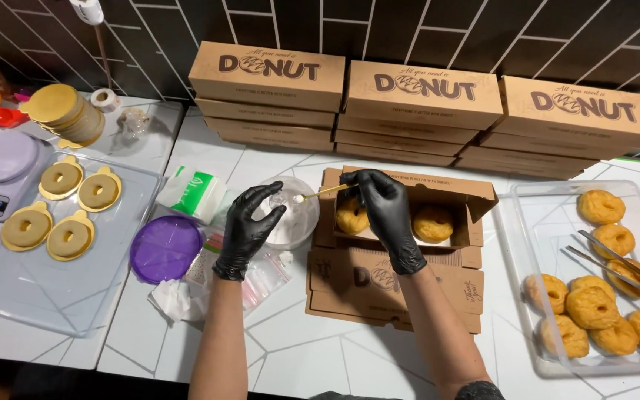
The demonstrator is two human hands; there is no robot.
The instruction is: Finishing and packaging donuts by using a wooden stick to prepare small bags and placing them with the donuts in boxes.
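- Box, open [475, 196]: brown cardboard, lid folded back, lying on the white counter; taken as landmark. Two glazed doughnuts [432, 222] sit inside it side by side, the left one partly hidden by the right hand.
- Right hand [387, 204]: black glove, fingers pinched shut on a thin wooden stick [326, 192], held over the box's left edge. The stick's pale tip points left, towards the left hand, apparently to pick something up.
- Left hand [250, 226]: black glove, just left of the box, fingers curled round a small clear item [279, 198] above a clear tub [298, 222], tilted towards the stick's tip.
- Purple lid [165, 248]: further left of the box, lying flat.
- Tray of doughnuts [527, 222]: right of the box, with metal tongs [616, 267] resting across it, in easy reach.
- Stacked closed boxes [420, 96]: behind the open box, against the dark tiled wall.
- Gold cardboard rings [61, 211]: far left, on a clear tray.
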